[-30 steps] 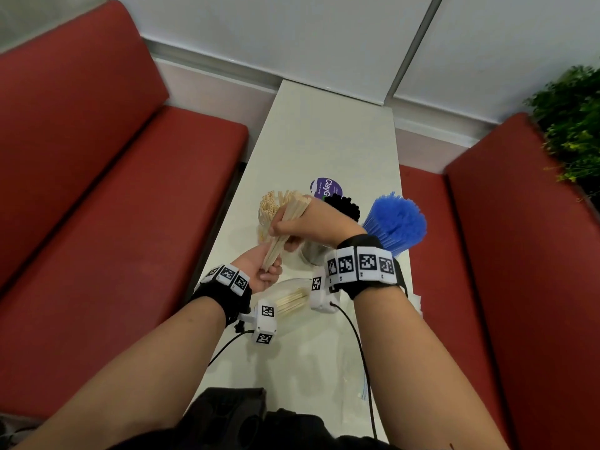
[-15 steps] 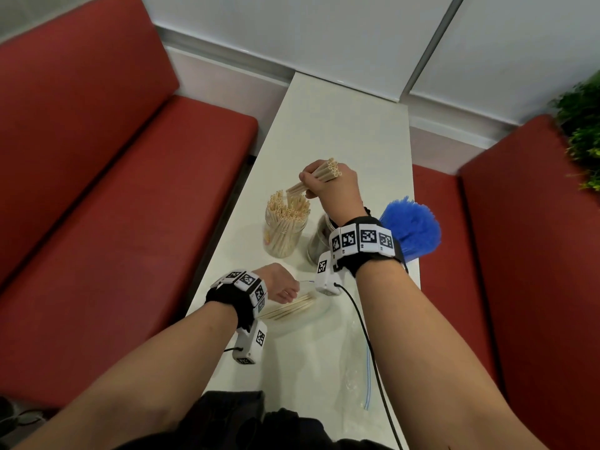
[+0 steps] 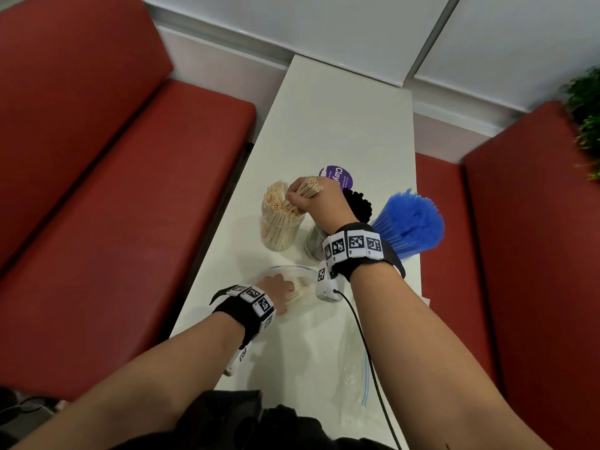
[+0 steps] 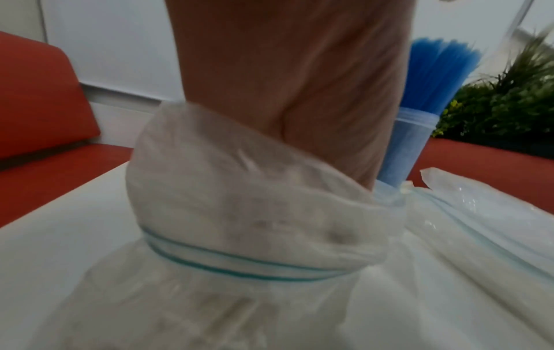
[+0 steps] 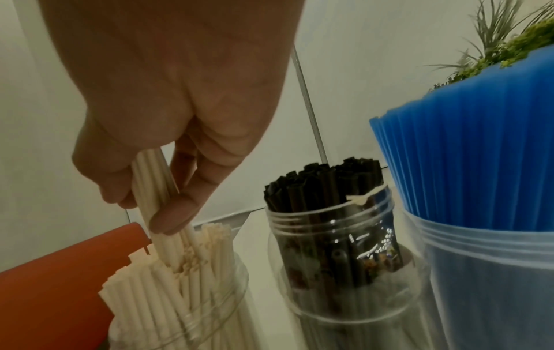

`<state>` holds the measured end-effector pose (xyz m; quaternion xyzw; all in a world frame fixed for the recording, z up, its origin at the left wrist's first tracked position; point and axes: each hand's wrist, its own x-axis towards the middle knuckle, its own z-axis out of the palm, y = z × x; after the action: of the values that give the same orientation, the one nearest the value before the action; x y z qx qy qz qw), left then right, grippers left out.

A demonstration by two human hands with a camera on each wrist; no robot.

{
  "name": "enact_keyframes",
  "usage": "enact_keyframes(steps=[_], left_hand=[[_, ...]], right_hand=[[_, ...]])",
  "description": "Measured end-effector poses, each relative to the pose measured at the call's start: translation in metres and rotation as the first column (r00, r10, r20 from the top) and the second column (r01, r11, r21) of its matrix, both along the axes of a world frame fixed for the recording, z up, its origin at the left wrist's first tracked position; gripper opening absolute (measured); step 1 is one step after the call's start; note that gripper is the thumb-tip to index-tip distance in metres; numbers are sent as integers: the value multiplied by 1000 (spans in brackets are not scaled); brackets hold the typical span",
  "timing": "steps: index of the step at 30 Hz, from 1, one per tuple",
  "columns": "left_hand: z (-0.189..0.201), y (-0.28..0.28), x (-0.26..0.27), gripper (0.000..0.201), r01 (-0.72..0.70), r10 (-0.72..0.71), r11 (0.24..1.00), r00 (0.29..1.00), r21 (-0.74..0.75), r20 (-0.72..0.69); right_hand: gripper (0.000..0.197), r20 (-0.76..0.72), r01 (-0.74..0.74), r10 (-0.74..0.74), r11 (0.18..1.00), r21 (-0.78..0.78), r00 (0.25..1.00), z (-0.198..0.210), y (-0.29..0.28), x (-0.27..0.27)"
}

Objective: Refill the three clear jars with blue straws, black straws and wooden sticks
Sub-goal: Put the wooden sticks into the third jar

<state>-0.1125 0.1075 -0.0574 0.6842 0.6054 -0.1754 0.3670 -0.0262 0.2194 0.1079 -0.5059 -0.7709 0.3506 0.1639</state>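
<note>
Three clear jars stand mid-table. My right hand (image 3: 302,198) (image 5: 150,203) grips a small bundle of wooden sticks (image 3: 312,185) (image 5: 152,180), tilted, with its lower ends among the sticks in the left jar (image 3: 279,232) (image 5: 179,307). The middle jar holds black straws (image 3: 358,203) (image 5: 329,189). Blue straws (image 3: 410,219) (image 5: 479,154) fan out of the right jar. My left hand (image 3: 281,289) (image 4: 284,83) reaches into a clear zip bag (image 3: 302,303) (image 4: 255,213) lying nearer me with a few sticks in it. The cloudy plastic hides its fingers.
A purple round label (image 3: 337,175) lies just beyond the jars. A second flat zip bag (image 3: 354,368) lies near the front right of the narrow white table (image 3: 341,118). Red benches (image 3: 113,190) flank both sides, and a plant (image 3: 587,125) stands at far right.
My right hand carried the stick bundle from above the bag to the left jar and lowered its ends in. My left hand let go of the bundle and dropped into the bag.
</note>
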Motion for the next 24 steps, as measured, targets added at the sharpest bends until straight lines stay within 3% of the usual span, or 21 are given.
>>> enact_keyframes(steps=[3, 7, 12, 14, 16, 19, 22, 24], left_hand=[[-6, -7, 0, 67, 23, -19, 999, 996, 41, -88], [-14, -9, -2, 53, 12, 3, 995, 990, 102, -144], [-20, -12, -5, 50, -25, 48, 987, 988, 157, -150], [-22, -13, -5, 49, -42, 73, 982, 983, 184, -166], [-23, -13, -5, 48, -76, 106, 980, 981, 183, -162], [-23, -9, -7, 47, -90, 112, 984, 984, 154, -142], [-24, -3, -10, 43, -39, 61, 989, 987, 142, -149], [-26, 0, -13, 41, -32, 50, 991, 990, 133, -135]], right_hand=[[18, 42, 10, -8, 998, -54, 999, -7, 5, -6], [22, 7, 52, -52, 994, -91, 999, -15, 13, -11], [40, -249, 114, -50, 962, 250, 967, -14, 12, -18], [39, -239, 107, -14, 917, 383, 971, -18, 9, -23], [33, -142, 64, 3, 885, 461, 990, -27, 8, -29], [45, 103, -49, 11, 925, 376, 995, -49, 4, -35], [64, 406, -134, 30, 964, 229, 913, -74, -2, -33], [67, 479, -150, 56, 976, 161, 876, -82, -4, -31]])
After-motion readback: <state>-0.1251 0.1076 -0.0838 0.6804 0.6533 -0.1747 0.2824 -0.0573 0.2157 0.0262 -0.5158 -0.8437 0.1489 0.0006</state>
